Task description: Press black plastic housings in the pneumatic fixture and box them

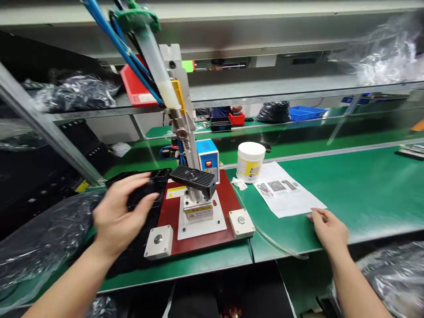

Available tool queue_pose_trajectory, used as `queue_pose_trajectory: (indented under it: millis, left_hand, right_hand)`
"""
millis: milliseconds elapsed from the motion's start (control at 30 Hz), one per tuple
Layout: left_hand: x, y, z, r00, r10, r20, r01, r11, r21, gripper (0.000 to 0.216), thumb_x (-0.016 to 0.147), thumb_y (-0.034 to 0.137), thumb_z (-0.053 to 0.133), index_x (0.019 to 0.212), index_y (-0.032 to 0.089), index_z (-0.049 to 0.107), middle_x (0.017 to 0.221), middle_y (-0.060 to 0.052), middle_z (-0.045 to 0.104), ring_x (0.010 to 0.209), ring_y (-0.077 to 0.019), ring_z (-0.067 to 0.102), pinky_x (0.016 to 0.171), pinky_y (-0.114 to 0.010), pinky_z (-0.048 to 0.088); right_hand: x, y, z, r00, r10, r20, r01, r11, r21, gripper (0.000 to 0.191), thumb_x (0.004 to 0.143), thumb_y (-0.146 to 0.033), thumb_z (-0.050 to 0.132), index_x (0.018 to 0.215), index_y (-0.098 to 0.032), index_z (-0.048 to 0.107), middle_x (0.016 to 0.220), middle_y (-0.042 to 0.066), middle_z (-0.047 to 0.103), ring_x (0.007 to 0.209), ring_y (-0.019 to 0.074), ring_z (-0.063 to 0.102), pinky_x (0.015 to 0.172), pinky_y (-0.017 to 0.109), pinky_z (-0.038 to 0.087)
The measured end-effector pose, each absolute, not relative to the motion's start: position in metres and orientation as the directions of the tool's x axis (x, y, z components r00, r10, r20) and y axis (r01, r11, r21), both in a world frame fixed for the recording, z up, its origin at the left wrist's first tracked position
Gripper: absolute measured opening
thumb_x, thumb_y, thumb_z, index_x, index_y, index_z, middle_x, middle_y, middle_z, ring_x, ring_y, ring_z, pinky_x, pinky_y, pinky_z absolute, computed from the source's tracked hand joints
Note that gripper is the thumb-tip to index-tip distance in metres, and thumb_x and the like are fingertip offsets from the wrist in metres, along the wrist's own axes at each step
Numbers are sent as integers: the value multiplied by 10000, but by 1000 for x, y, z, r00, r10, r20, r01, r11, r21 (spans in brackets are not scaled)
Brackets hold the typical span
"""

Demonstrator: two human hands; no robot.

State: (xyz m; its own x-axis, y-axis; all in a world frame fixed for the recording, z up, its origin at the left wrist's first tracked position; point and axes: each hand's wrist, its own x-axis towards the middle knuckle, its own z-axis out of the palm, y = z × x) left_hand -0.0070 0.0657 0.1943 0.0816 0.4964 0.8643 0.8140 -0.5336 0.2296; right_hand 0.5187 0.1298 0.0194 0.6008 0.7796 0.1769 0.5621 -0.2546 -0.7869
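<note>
At frame left, blurred left hand (119,216), fingers parted and unladen, half covering a dark tray (159,176); at centre, ribbed black part (194,177) before the press column (190,148), underside hidden; at right, right hand (329,229), fingers curled by the paper (285,196) corner, pinch impossible to tell.

My left hand (119,214) is just left of the machine (189,148), bare and blurred, thumb and fingers parted. On the machine, a ribbed black part (194,177) sits above its white plate (202,229). Well to the machine's right, my right hand (327,227) has its fingers curled at the near corner of a printed sheet (285,194). A white tub (251,161) stands right of the machine, a crumpled tissue (239,183) between them. Left of the machine lies clear plastic wrap (49,240).
</note>
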Motion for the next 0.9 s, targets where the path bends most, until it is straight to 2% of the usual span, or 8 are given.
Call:
queue_pose_trajectory:
  millis: [67, 133, 333, 467, 567, 733, 800, 900]
  left_hand:
    - [21, 92, 209, 208, 493, 845, 784, -600, 157, 313, 856, 235, 676, 1157, 216, 590, 1139, -62, 664, 1070, -201, 630, 973, -373, 506]
    - [41, 114, 218, 272, 511, 816, 765, -629, 139, 304, 880, 264, 649, 1173, 206, 595, 1123, -69, 673, 1062, -197, 633, 951, -352, 516]
    - [56, 138, 221, 384, 666, 639, 742, -635, 215, 278, 945, 305, 546, 1200, 218, 615, 1070, -54, 690, 986, -179, 635, 865, -319, 525]
    - [53, 134, 219, 440, 643, 628, 743, -653, 148, 246, 959, 246, 502, 1146, 210, 658, 1070, -63, 677, 1005, -170, 619, 877, -306, 513]
    - [49, 130, 216, 493, 613, 617, 744, -665, 66, 256, 956, 207, 485, 1143, 204, 661, 1154, -85, 653, 1082, -182, 605, 929, -324, 500]
    - [46, 124, 202, 594, 491, 638, 713, -689, -133, 443, 943, 201, 492, 1384, 189, 456, 1425, -158, 495, 1344, -261, 444, 1039, -441, 430]
    - [49, 123, 197, 608, 500, 617, 717, -680, -154, 507, 942, 233, 503, 1432, 186, 381, 1431, -163, 493, 1351, -261, 439, 1051, -460, 413]
    - [55, 121, 194, 582, 550, 599, 752, -644, -140, 515, 942, 272, 521, 1428, 190, 375, 1391, -141, 543, 1313, -238, 486, 1063, -459, 399]
  right_hand:
    - [522, 130, 20, 617, 767, 174, 547, -259, -796, 456, 616, -562, 477, 841, -204, 649, 784, 126, 721, 734, 312, 647, 682, 405, 450]
    - [524, 131, 19, 636, 753, 171, 532, -267, -804, 453, 598, -576, 470, 819, -220, 640, 779, 116, 719, 740, 320, 648, 700, 421, 453]
    - [525, 132, 13, 658, 738, 147, 507, -291, -812, 480, 575, -592, 456, 856, -254, 648, 790, 52, 718, 830, 306, 665, 797, 412, 468]
    - [525, 133, 11, 677, 722, 142, 481, -288, -828, 493, 574, -618, 462, 854, -256, 646, 790, 47, 718, 864, 307, 670, 823, 412, 471]
    - [524, 132, 12, 678, 722, 139, 472, -283, -835, 502, 568, -625, 467, 850, -250, 645, 777, 54, 720, 872, 315, 673, 827, 414, 474]
    - [524, 131, 10, 666, 730, 154, 487, -268, -831, 446, 591, -579, 475, 853, -258, 640, 795, 87, 725, 866, 336, 671, 817, 438, 471]
    - [526, 132, 7, 658, 736, 159, 489, -257, -834, 400, 608, -556, 492, 850, -272, 634, 802, 93, 725, 864, 339, 672, 808, 446, 470]
    - [530, 134, 1, 657, 733, 178, 500, -246, -830, 358, 627, -541, 508, 841, -282, 631, 792, 95, 723, 850, 354, 669, 798, 475, 469]
